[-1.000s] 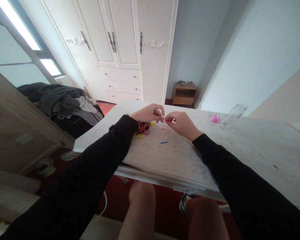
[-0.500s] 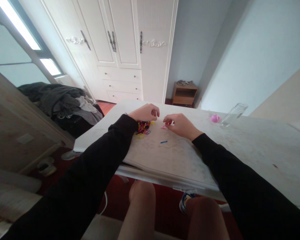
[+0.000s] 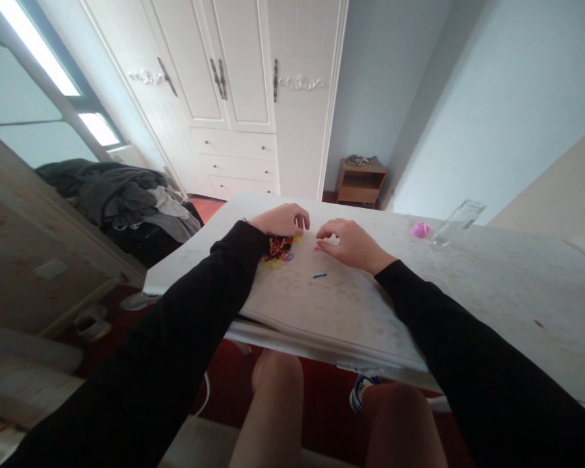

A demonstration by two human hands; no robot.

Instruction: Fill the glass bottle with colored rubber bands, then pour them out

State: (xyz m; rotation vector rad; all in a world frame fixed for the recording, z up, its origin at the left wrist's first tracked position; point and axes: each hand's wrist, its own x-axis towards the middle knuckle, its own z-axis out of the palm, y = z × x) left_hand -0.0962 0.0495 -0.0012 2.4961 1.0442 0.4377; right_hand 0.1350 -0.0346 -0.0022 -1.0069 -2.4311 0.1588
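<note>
My left hand (image 3: 283, 220) hovers over a small tangled pile of coloured rubber bands (image 3: 279, 247), black, red, pink and yellow. Its fingers are loosely bent and apart, with nothing visible in them. Just right of it, my right hand (image 3: 350, 244) rests low over the white table (image 3: 316, 312), thumb and forefinger curved with a gap between them. A tiny pink piece (image 3: 316, 247) lies by the tips of these fingers, partly hidden. Closer to me is a short blue strip (image 3: 320, 275) on the tabletop.
To the right, a clear glass bottle (image 3: 458, 224) leans at a tilt beside a pink bundle (image 3: 420, 229). A white wardrobe (image 3: 244, 84) stands behind the table. Dark clothes (image 3: 112, 201) are heaped at the left. My knees are below the front edge.
My right hand's fingers have shifted slightly left and cover more of the pink piece. My left hand stays almost where it was.
</note>
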